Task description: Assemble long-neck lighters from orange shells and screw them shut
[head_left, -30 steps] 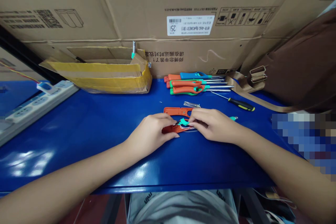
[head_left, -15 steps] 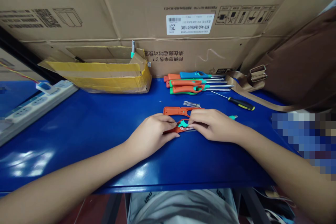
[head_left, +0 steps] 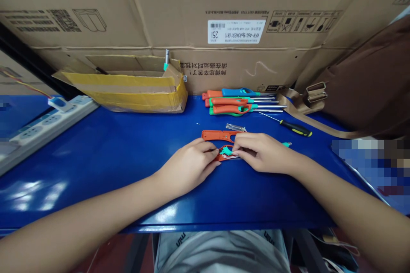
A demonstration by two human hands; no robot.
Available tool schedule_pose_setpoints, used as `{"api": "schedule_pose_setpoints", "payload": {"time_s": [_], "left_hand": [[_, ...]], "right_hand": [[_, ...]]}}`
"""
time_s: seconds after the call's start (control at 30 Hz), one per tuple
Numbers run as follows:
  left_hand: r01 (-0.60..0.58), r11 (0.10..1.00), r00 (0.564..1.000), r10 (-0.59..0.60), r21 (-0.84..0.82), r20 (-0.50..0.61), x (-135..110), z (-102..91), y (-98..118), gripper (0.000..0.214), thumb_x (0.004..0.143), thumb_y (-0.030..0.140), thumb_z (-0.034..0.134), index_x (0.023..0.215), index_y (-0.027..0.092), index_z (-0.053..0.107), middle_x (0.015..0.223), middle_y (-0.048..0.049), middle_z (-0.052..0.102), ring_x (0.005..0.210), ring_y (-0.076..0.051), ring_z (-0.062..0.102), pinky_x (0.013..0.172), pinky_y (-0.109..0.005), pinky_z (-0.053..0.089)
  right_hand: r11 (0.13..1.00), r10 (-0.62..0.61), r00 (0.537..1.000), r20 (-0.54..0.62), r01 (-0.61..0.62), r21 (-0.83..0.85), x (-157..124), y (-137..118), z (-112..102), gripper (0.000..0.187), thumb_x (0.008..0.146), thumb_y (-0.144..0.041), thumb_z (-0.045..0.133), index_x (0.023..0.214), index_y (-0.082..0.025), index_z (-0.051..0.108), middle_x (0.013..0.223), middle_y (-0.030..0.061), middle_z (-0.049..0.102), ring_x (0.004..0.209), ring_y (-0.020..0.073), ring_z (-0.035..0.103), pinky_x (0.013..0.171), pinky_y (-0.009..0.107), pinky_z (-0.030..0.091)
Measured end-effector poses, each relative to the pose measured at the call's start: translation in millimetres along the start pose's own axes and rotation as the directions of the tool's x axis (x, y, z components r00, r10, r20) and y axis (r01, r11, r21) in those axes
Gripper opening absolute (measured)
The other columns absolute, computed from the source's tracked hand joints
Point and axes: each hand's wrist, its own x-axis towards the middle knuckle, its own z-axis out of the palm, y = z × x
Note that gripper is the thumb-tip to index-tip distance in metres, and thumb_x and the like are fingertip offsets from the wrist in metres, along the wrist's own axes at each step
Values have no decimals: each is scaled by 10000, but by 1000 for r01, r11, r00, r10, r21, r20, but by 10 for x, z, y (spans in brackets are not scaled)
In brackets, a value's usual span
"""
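Note:
My left hand (head_left: 192,160) is closed around the left end of an orange lighter shell half (head_left: 221,158), fingers above and thumb below. A green trigger piece (head_left: 226,151) and thin white wires lie in that shell. My right hand (head_left: 262,151) is closed at the shell's right side, thumb and forefinger pinched at the trigger's edge; my fingers partly hide what is between them. Just behind lies a second orange shell half (head_left: 214,135), its right end covered by my right hand. A small clear lighter tank (head_left: 235,127) rests beyond it. Past my right wrist pokes a green tip (head_left: 286,144).
Several long-necked lighters (head_left: 237,102) are piled at the back, beside a black-and-yellow screwdriver (head_left: 296,128). A taped cardboard box (head_left: 134,96) stands back left, near a white power strip (head_left: 48,123). A brown bag (head_left: 361,76) with a strap is at the right.
The whole view has shifted slightly, so things appear a little further right. My hands keep nearly the same hold on the orange shell half and the trigger.

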Motion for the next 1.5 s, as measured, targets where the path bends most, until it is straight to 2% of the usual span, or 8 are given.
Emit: {"api": "schedule_pose_setpoints", "payload": {"time_s": [0.53, 0.67, 0.8, 0.9, 1.03, 1.17, 1.37, 1.5], "left_hand": [[31, 998, 999, -30, -46, 26, -16, 1, 17, 199, 995, 221, 587, 1070, 131, 748, 1036, -99, 734, 955, -237, 657, 867, -382, 570], [41, 989, 999, -40, -144, 7, -8, 0, 27, 310, 955, 179, 644, 1263, 152, 668, 1099, -98, 734, 1012, -245, 657, 926, -413, 567], [145, 950, 989, -147, -275, 13, -15, 7, 58, 419, 899, 157, 711, 1306, 194, 623, 1197, -90, 716, 1111, -249, 651, 981, -420, 555], [186, 926, 982, -186, -328, 33, -21, 19, 73, 414, 894, 141, 704, 1294, 209, 622, 1209, -80, 702, 1143, -245, 643, 1001, -414, 545], [183, 918, 983, -175, -352, 54, -26, 30, 84, 422, 920, 109, 649, 1325, 219, 613, 1197, -75, 667, 1117, -221, 629, 984, -383, 545], [124, 933, 992, -113, -338, 52, -42, 51, 97, 441, 974, 112, 564, 1395, 243, 574, 1207, -86, 615, 1105, -210, 593, 969, -374, 540], [62, 975, 994, -42, -212, 99, -66, 70, 90, 411, 1026, 173, 478, 1422, 237, 566, 1187, -118, 595, 1089, -243, 570, 943, -418, 545], [40, 987, 992, -21, -155, 125, -58, 28, 78, 424, 1014, 174, 491, 1424, 249, 569, 1198, -114, 598, 1081, -244, 581, 947, -408, 538]], "right_hand": [[997, 4, 1000, 27, -6, 72, -2, -39, -47, 199, 947, -171, 588, 802, -173, 723, 814, 34, 651, 704, 137, 580, 680, 266, 434], [975, 151, 988, 45, -156, 160, 28, -63, -45, 152, 907, -182, 639, 811, -173, 757, 809, 30, 679, 688, 129, 581, 663, 262, 433], [856, 372, 913, 170, -408, 319, 64, -51, -25, 110, 835, -261, 719, 783, -174, 762, 683, -2, 649, 598, 113, 526, 542, 238, 380], [786, 424, 878, 224, -479, 391, 75, -47, -35, 203, 790, -366, 773, 784, -165, 749, 614, -34, 565, 541, 91, 457, 484, 222, 332], [784, 425, 878, 218, -478, 396, 66, -70, -61, 213, 782, -374, 780, 775, -166, 736, 618, -38, 543, 549, 87, 459, 482, 216, 339], [844, 381, 913, 143, -407, 350, 51, -98, -39, 169, 787, -308, 780, 730, -173, 695, 600, -44, 549, 543, 84, 465, 504, 217, 362], [855, 351, 927, 133, -376, 358, 9, -77, -104, 206, 843, -371, 739, 807, -188, 652, 618, -53, 523, 546, 89, 450, 501, 219, 353], [938, 287, 951, 112, -303, 171, -65, -2, -295, 142, 827, -320, 757, 856, -207, 677, 739, -26, 597, 589, 100, 470, 548, 242, 370]]}}
